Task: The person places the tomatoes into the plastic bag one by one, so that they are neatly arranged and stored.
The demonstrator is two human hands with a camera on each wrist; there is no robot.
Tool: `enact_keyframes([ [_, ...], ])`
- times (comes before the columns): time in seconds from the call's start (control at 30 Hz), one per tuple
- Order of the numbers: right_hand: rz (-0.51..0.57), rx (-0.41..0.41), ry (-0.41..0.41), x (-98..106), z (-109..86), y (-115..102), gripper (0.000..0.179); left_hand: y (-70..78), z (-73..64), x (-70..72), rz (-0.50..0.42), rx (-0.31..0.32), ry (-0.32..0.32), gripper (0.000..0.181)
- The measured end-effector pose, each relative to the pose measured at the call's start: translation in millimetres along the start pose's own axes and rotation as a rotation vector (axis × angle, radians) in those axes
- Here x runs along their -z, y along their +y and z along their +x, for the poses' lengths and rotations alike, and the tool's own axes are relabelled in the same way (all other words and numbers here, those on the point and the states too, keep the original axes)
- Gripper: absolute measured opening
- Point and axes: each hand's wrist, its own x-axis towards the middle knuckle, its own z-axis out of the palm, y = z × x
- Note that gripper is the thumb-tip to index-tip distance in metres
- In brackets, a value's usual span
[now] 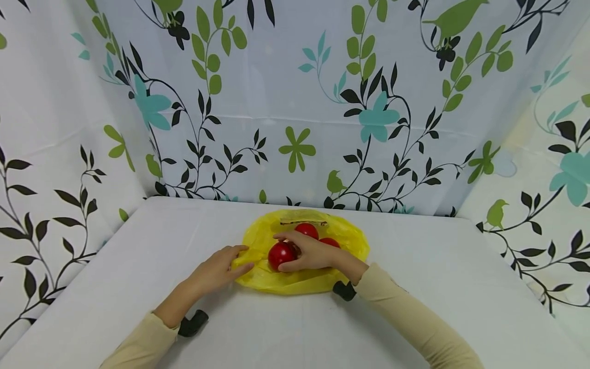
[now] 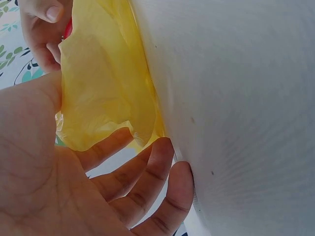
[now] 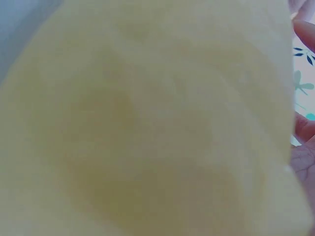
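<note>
A yellow plastic bag (image 1: 258, 279) lies spread on the white table, its mouth facing up. Inside it are shiny red round fruits; the nearest one (image 1: 279, 256) is held by my right hand (image 1: 311, 252), thumb on its near side and fingers over the far side. Two more red fruits, one farther back (image 1: 306, 229) and one partly behind the hand (image 1: 330, 241), sit beside it. At the bag's left edge, my left hand (image 1: 221, 269) touches the plastic with thumb and fingers spread apart. In the left wrist view, its index fingertip goes behind the yellow film (image 2: 106, 88).
White cloth covers the table (image 1: 295, 328). A patterned curtain (image 1: 258, 102) with leaves, flowers and birds hangs behind and at both sides. Black wrist devices sit under the left wrist (image 1: 193, 323) and right wrist (image 1: 343, 290). Blurred yellow plastic (image 3: 147, 123) fills most of the right wrist view.
</note>
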Motion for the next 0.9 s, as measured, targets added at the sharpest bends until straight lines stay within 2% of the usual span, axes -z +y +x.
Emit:
enact_keyframes([
  [0.3,0.160,0.043,0.031,4.3,-18.5,7.5,0.072,5.1,4.1,-0.6,0.017,-0.011,-0.011,0.060],
  [0.6,0.170,0.064,0.029,3.5,-45.2,12.9,0.064,4.4,8.5,-5.8,0.010,-0.020,-0.018,0.061],
  [0.77,0.192,0.079,0.012,0.5,-56.1,15.0,0.061,1.9,5.2,-6.0,0.005,-0.015,-0.020,0.063],
  [0.9,0.170,0.154,0.083,0.9,-66.2,19.2,0.054,-2.1,3.1,-1.9,-0.030,0.002,-0.023,0.070],
])
